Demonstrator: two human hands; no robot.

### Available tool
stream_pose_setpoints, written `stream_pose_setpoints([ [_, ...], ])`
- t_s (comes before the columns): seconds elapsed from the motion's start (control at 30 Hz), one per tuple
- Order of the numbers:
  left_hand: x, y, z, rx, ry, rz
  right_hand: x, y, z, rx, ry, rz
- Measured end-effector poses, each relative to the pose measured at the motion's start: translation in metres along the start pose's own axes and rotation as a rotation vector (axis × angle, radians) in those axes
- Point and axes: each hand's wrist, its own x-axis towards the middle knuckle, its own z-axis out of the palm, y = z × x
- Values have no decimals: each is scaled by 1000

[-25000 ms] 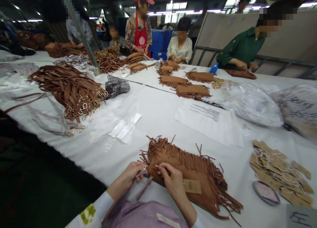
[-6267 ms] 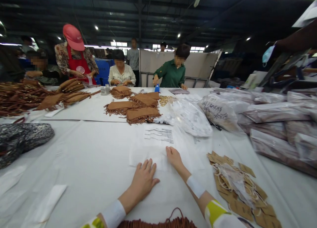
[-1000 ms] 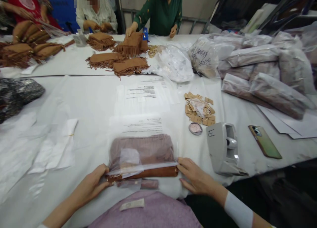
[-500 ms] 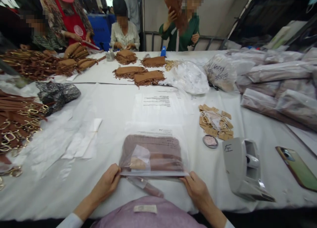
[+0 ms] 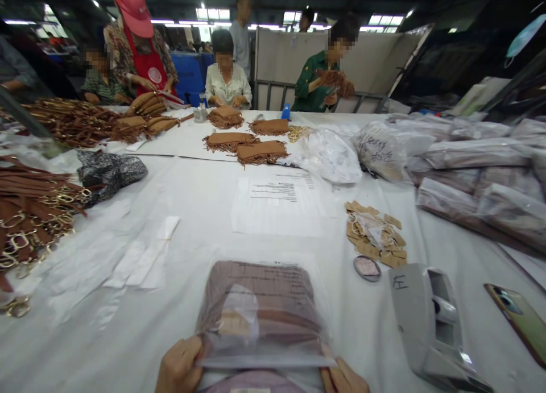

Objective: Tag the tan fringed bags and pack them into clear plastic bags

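Note:
Close in front of me is a frosted plastic bag [image 5: 273, 347] with a brown bag [image 5: 273, 279] inside it. A tan tag and a white slip show through the plastic. My left hand [image 5: 179, 367] is closed on the plastic bag's near left corner, and my right hand [image 5: 343, 376] grips its near right corner. The near edge is stretched straight between them. Printed lines run across its upper side. Beyond it lie flat printed plastic bags [image 5: 277, 205] on the white cloth.
Tan tags [image 5: 375, 234], a small round dish [image 5: 367, 268], a grey tape dispenser [image 5: 426, 325] and a phone [image 5: 518, 319] lie right. Bagged goods [image 5: 478, 171] are piled behind. Brown straps with gold clasps [image 5: 29, 222] lie left. Several people work across the table.
My view has tilted up, so the table sits lower in the picture. My hands and the plastic bag are nearer to my body. Across the table, the person in green has lowered a brown fringed item.

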Motion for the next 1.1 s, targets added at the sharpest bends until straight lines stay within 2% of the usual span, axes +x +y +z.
stream_pose_setpoints([
  [0.1, 71, -8, 15, -20, -77, -303, 53, 24, 35, -24, -3, 213],
  [0.13, 100, -14, 20, -17, -67, -347, 74, 34, 46, -51, -12, 294],
  [0.2, 148, -26, 23, -22, -34, -382, 107, 53, 63, -60, -13, 326],
  [0.27, 171, -35, 17, -47, -8, -394, 120, 65, 65, -39, -11, 315],
  [0.33, 163, -37, 6, -84, 2, -394, 112, 67, 57, 28, -24, 270],
  [0.43, 121, -27, -4, -117, 28, -429, 83, 52, 33, 59, -5, 197],
  [0.53, 89, -11, -8, -118, 135, -543, 68, 18, 12, -25, 110, 188],
  [0.6, 85, -4, -8, -121, 209, -609, 74, -11, 9, 55, 122, 143],
  [0.67, 91, 1, -9, -131, 254, -632, 87, -41, 17, 181, 44, 86],
  [0.73, 98, 3, -13, -150, 282, -630, 105, -65, 35, 209, -105, 89],
  [0.83, 100, 5, -24, -139, 304, -629, 126, -79, 63, 159, -392, 145],
  [0.93, 89, 15, -31, -29, 393, -512, 136, -69, 78, 150, -554, 112],
  [1.0, 78, 30, -26, -5, 391, -300, 137, -57, 81, 143, -569, 65],
  [1.03, 73, 40, -19, -16, 325, -181, 136, -52, 81, 129, -565, 42],
  [1.1, 67, 57, 2, -26, 108, -19, 135, -42, 82, 95, -522, -15],
])
